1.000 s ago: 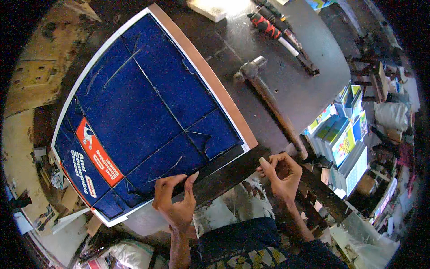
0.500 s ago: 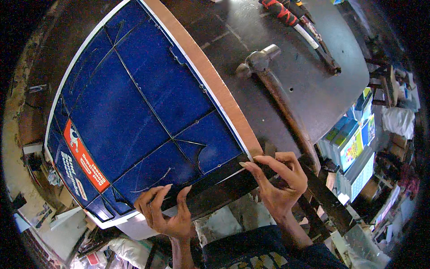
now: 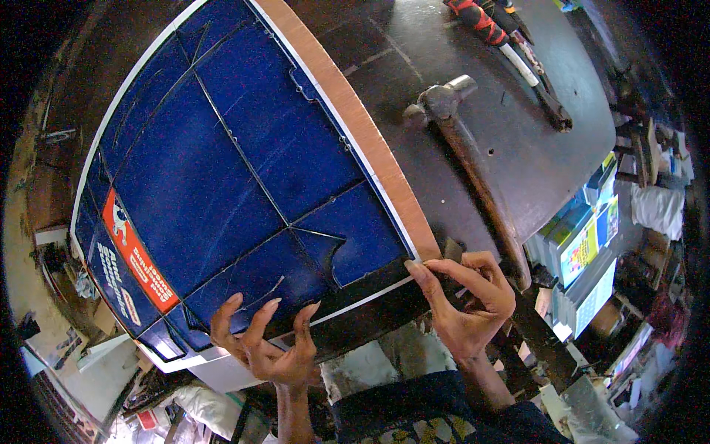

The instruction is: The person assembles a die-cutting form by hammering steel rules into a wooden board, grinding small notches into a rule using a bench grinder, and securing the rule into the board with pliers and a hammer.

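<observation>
A large blue printed sheet with dark crossing lines, torn patches and a white border lies on brown board. Along its near edge runs a black strip with a thin white line below. At the near right corner, the thumb and forefinger of my right hand are pinched together on the sheet's corner. My left hand is at the near edge, its fingers curved and spread over the sheet and black strip. Whether its fingertips press down is hard to see.
On the dark table, right of the board, lies a hammer with a wooden handle. Beyond it are tools, one wrapped in red and black. Stacks of printed booklets stand at the right, near white bundled material.
My left hand's fingers have spread apart, and more of the white line shows beside them. My right hand keeps its pinch at the corner. The whole view has shifted slightly.
</observation>
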A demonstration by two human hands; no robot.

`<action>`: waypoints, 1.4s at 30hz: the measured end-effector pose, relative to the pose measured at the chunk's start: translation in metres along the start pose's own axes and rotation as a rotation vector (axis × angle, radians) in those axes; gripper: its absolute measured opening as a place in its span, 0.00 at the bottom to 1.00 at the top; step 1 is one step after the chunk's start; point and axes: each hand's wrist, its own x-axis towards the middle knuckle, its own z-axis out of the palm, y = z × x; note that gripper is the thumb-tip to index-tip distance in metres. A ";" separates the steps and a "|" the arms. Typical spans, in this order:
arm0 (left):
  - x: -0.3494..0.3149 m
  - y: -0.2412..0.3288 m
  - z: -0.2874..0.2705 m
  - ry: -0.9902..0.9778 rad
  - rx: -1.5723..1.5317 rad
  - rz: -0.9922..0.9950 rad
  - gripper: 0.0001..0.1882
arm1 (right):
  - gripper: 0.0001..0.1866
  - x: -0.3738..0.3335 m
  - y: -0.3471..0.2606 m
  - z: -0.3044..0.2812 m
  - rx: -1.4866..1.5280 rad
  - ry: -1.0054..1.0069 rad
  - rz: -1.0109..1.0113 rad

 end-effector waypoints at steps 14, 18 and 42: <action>0.029 0.024 -0.016 -0.198 0.111 -0.128 0.34 | 0.13 -0.025 -0.032 -0.007 -0.009 -0.229 -0.177; 0.030 0.022 -0.014 -0.190 0.095 -0.110 0.34 | 0.15 -0.042 -0.057 0.012 0.169 -0.161 0.302; 0.046 0.012 -0.006 -0.240 0.036 -0.052 0.35 | 0.24 -0.044 -0.031 0.039 -0.018 -0.134 -0.383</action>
